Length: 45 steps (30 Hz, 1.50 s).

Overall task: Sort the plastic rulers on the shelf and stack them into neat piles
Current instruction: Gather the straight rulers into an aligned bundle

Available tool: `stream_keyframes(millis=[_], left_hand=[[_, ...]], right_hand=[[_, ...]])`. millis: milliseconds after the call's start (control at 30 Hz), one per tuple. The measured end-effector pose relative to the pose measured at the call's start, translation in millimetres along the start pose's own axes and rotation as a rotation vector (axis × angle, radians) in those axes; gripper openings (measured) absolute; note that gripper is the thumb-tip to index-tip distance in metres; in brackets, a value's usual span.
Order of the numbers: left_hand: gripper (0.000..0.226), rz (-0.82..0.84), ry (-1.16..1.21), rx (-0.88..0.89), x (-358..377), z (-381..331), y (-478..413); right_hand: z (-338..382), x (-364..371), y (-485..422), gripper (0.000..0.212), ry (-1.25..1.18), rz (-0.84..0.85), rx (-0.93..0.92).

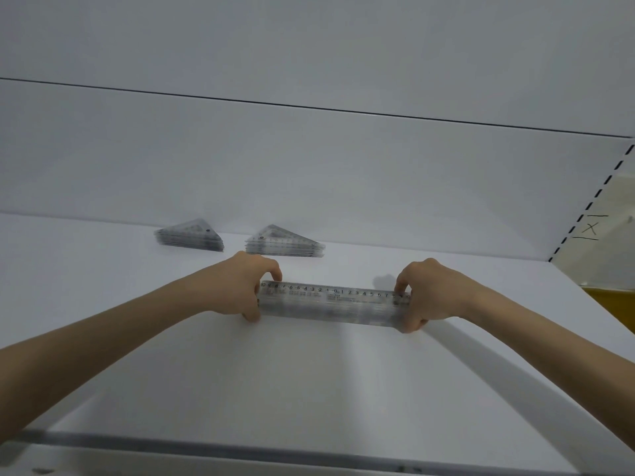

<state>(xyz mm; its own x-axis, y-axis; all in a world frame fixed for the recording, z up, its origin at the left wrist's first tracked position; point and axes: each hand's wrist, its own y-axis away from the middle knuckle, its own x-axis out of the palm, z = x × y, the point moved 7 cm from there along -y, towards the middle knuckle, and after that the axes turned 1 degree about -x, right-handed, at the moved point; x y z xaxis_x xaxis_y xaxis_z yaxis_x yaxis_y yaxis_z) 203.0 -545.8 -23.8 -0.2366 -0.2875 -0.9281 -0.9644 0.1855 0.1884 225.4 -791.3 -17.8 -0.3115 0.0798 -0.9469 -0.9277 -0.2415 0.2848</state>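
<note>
White shelf (309, 389) against a plain white back panel (309, 166), with a slotted upright (591, 201) at the far right edge. At the back of the shelf, two piles of clear plastic triangles well apart from each other: a left pile (190, 239) and a right pile (285, 246), both fairly even at the edges. In front of them, near the middle of the shelf, a thick stack of straight rulers (333, 304) held at both ends. Left hand (245, 290) clamped on the left end, right hand (431, 295) clamped on the right end, fingers curled over the far edge and thumbs on the near side. Hard to tell whether the stack rests on the shelf or sits just above it. By the look of it, well along: triangles sorted and piled, straight rulers gathered into one bundle, every ruler in view already in a group. Probably left to do: squaring the bundle's edges and leaving it as a third neat pile. Long axis of the stack running left to right, roughly parallel to the back panel, right end a touch nearer the front. Printed scale on top, numbers upright toward the person.
</note>
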Motion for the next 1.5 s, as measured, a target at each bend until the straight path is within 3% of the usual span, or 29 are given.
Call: stream_keyframes(millis=[333, 467, 533, 633, 767, 833, 1200, 1500], left_hand=[[0.058, 0.052, -0.047, -0.056, -1.4, -2.1, -2.8], [0.084, 0.120, -0.148, -0.104, -0.4, -3.9, -2.8], [0.091, 0.091, -0.252, -0.056, 1.6, -11.5, -5.6], [0.079, 0.106, -0.289, 0.006, 12.4, -25.9, -11.2], [0.033, 0.109, -0.263, 0.051, 13.4, -36.0, -19.0], [0.024, 0.123, -0.250, 0.044, 12.2, -35.6, -22.2], [0.017, 0.167, -0.280, 0.087, 15.1, -44.8, -34.8], [0.019, 0.172, -0.311, 0.205, 27.2, -120.7, -92.2]], right_hand=[[-2.1, -0.7, 0.3, 0.048, 0.011, 0.011, -0.011], [-1.9, -1.7, 2.8, 0.057, 0.229, -0.031, -0.074], [5.8, 0.7, 1.8, 0.050, 0.205, -0.046, -0.168], [13.5, 2.4, -2.1, 0.037, 0.124, -0.074, -0.238], [12.3, 0.9, -9.8, 0.025, 0.142, -0.117, -0.257], [12.3, 1.5, -12.2, 0.023, 0.145, -0.112, -0.275], [7.6, 7.9, -19.4, 0.028, 0.268, -0.122, -0.328], [-76.3, -7.0, -26.6, 0.026, 0.288, -0.126, -0.184]])
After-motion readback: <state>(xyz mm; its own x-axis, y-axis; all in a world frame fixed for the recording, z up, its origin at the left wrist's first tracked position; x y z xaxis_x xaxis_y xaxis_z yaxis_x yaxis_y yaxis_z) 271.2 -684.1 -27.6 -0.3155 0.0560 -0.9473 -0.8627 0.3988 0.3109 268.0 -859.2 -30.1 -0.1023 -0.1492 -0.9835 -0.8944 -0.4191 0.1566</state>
